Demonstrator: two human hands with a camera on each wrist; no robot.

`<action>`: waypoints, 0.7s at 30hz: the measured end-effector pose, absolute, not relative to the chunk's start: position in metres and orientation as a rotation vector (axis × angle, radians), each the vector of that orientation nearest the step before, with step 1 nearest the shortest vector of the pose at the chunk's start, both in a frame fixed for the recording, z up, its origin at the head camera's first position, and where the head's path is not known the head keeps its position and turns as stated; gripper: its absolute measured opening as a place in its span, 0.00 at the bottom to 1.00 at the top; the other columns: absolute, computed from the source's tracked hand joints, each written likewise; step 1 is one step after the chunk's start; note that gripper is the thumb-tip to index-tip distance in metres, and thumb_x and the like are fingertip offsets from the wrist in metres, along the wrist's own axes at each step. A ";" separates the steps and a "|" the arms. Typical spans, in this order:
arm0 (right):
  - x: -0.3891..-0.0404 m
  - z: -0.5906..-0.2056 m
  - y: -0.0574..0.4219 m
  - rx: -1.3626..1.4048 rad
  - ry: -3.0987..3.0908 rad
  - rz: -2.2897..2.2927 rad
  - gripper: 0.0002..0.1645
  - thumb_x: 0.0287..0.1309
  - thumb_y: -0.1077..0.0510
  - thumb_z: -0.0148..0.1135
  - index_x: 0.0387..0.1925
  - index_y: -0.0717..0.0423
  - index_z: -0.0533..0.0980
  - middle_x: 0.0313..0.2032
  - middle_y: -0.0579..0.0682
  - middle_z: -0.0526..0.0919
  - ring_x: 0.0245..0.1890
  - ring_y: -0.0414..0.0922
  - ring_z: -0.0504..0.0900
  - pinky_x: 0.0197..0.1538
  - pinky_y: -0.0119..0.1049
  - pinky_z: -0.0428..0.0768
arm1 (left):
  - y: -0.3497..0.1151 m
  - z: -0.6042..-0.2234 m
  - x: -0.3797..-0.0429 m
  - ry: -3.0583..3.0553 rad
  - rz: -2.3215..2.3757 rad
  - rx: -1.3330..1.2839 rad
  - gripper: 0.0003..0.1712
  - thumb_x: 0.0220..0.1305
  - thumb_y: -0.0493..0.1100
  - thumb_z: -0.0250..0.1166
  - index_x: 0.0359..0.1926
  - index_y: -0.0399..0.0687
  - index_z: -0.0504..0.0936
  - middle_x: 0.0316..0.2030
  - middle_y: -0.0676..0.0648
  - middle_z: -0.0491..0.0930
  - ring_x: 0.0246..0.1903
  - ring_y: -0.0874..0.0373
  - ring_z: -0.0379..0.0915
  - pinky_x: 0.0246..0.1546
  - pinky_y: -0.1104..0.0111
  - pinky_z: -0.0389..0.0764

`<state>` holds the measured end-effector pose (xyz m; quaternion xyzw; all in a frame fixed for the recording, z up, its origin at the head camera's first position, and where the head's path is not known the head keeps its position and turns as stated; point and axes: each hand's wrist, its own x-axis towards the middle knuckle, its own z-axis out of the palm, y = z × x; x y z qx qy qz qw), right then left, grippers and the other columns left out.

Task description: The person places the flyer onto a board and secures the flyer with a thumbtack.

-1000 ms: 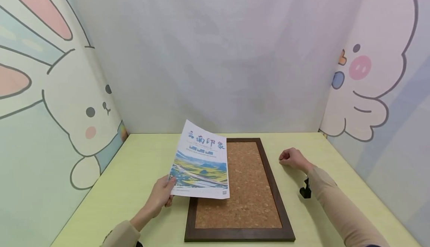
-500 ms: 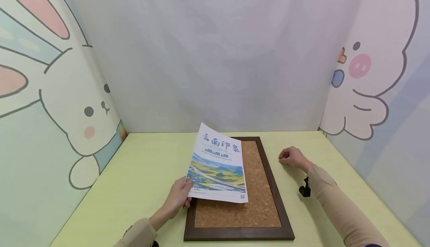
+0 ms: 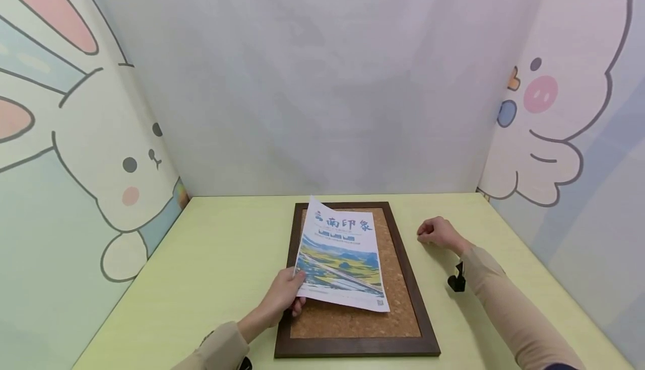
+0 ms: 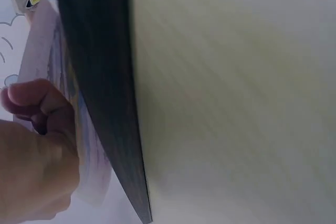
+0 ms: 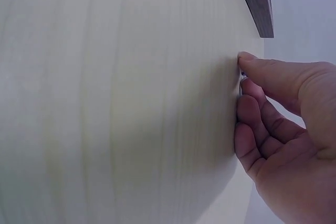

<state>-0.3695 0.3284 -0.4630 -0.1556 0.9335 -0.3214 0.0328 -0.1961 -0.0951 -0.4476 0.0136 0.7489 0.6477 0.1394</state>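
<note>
Printed paper sheet [image 3: 340,259], bowed, pinched in left hand [image 3: 284,296] over rectangular, dark-framed granular corkboard [image 3: 358,325]. Right hand [image 3: 440,232]: fingers curled at wood-grained tabletop [image 3: 216,247]; cannot tell whether pinching.

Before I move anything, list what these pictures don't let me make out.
Part of the board: head view, hidden behind the poster.
Small print: head view, too small to read.
Part of the left hand: head view, behind the poster.
Whatever the right hand may pinch: right wrist view, covered by the hand itself.
Most of the board: right wrist view, cut off by the top edge.
</note>
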 end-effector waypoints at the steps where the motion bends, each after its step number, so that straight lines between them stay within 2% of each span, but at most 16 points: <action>1: -0.369 -0.463 0.328 -0.476 2.871 -0.989 0.06 0.54 0.64 0.67 0.33 0.65 0.82 0.27 0.52 0.83 0.25 0.40 0.73 0.27 0.30 0.71 | -0.094 -0.447 -0.196 2.152 1.870 0.038 0.22 0.77 0.43 0.41 0.55 0.28 0.71 0.14 0.52 0.70 0.09 0.66 0.62 0.11 0.74 0.68; 14: -0.371 -0.464 0.328 -0.467 2.889 -0.986 0.07 0.53 0.63 0.67 0.33 0.65 0.82 0.26 0.52 0.84 0.24 0.37 0.73 0.27 0.29 0.71 | -0.086 -0.446 -0.192 1.982 1.866 0.054 0.24 0.77 0.44 0.39 0.53 0.26 0.73 0.16 0.50 0.74 0.11 0.66 0.69 0.14 0.73 0.76; 21: -0.372 -0.466 0.329 -0.467 2.903 -0.981 0.06 0.53 0.63 0.68 0.32 0.64 0.82 0.26 0.52 0.83 0.24 0.39 0.73 0.26 0.29 0.71 | -0.093 -0.446 -0.192 1.920 1.726 0.112 0.23 0.77 0.46 0.42 0.52 0.30 0.74 0.15 0.50 0.75 0.09 0.65 0.69 0.12 0.73 0.75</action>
